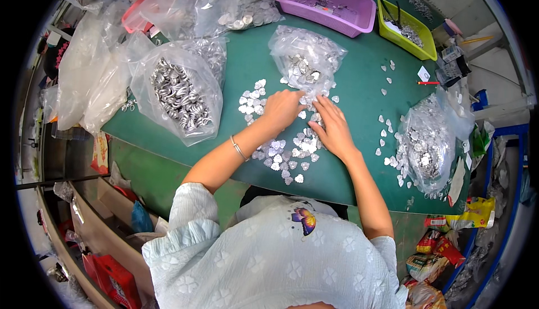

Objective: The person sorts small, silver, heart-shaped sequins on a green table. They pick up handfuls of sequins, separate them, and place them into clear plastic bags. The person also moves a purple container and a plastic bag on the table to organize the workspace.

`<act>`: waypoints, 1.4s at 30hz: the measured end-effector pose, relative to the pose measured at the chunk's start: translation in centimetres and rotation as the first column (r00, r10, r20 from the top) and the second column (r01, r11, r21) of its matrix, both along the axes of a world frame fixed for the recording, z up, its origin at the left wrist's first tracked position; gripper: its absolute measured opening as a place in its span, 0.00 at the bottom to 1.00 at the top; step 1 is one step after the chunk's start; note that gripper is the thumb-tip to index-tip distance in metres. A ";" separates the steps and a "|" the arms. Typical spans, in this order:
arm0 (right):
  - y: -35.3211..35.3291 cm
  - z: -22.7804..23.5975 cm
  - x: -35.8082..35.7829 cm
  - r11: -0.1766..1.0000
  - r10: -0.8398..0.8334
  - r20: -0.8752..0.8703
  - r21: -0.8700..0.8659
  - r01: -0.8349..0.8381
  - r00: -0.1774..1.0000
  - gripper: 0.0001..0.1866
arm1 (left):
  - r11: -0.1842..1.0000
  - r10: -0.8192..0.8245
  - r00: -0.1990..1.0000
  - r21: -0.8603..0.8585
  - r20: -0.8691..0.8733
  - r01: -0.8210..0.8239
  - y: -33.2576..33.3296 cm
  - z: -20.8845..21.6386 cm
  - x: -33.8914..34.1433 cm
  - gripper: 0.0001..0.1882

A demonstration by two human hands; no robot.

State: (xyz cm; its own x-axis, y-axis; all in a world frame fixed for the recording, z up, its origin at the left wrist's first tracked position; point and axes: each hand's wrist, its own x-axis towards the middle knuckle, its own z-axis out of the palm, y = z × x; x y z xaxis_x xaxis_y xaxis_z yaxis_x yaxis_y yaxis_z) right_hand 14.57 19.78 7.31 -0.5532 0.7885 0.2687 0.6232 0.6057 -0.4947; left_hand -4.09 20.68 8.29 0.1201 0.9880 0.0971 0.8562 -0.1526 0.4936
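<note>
My left hand point(282, 109), a bangle on its wrist, is closed at the near end of a clear plastic bag point(300, 42). Silvery metal pieces lie inside that bag. My right hand point(335, 129) rests beside the bag's mouth, palm down and fingers stretched out, touching the pieces under it. Small flat heart-shaped silver pieces point(275, 158) are spread on the green table point(241, 166) around and between both hands. Another small group of silver pieces point(252, 100) lies left of my left hand. What my left fingertips pinch is partly hidden.
At left sits an open plastic bag of silver rings point(182, 98); more bags point(247, 14) stand behind it. A purple basket point(331, 3) and a yellow-green basket point(407, 31) are at the back. A filled bag point(426, 140) lies at right, loose pieces beside it.
</note>
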 end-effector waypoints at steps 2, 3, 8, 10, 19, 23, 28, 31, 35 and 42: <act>0.0 0.7 0.7 0.997 0.017 -0.020 -0.077 -0.019 1.000 0.25 | 0.999 -0.038 0.999 0.023 -0.012 0.038 0.6 -0.5 -0.1 0.20; 0.1 1.1 0.9 0.992 0.003 -0.024 -0.127 -0.006 1.000 0.24 | 0.999 -0.031 0.999 0.009 0.021 0.031 0.7 -0.8 -0.2 0.20; 0.3 1.0 0.4 0.996 -0.012 -0.129 -0.094 0.000 0.992 0.23 | 0.999 0.008 0.988 -0.033 0.151 -0.003 0.7 -1.1 0.1 0.16; -0.4 1.0 0.5 0.997 0.039 -0.042 -0.061 -0.041 0.998 0.23 | 0.998 0.049 0.987 -0.039 0.151 -0.044 0.4 -0.9 0.1 0.14; -3.9 3.2 3.6 0.964 0.048 -0.101 -0.254 -0.073 0.994 0.15 | 0.954 -0.037 0.872 -0.242 0.488 0.176 -2.4 2.0 -2.4 0.09; -4.0 3.4 3.6 0.958 -0.121 -0.283 -0.285 0.037 0.951 0.10 | 0.719 0.472 0.124 -0.462 0.873 0.520 -3.1 2.5 -3.1 0.06; -4.5 3.5 2.8 0.881 -0.275 -0.396 -0.468 0.065 0.876 0.08 | 0.731 0.499 -0.128 -0.338 0.857 0.592 -3.9 1.1 -2.3 0.08; -4.9 3.4 2.4 0.895 -0.264 -0.398 -0.441 0.069 0.879 0.08 | 0.714 0.572 -0.251 -0.324 0.781 0.620 -4.2 1.1 -1.7 0.11; -4.9 3.0 1.8 0.926 -0.256 -0.444 -0.368 0.085 0.859 0.07 | 0.748 0.632 -0.490 -0.309 0.600 0.587 -4.3 2.1 -1.6 0.13; -5.2 2.2 2.0 0.908 -0.268 -0.456 -0.414 0.065 0.848 0.06 | 0.767 0.637 -0.585 -0.493 0.502 0.412 -4.0 3.5 -1.1 0.19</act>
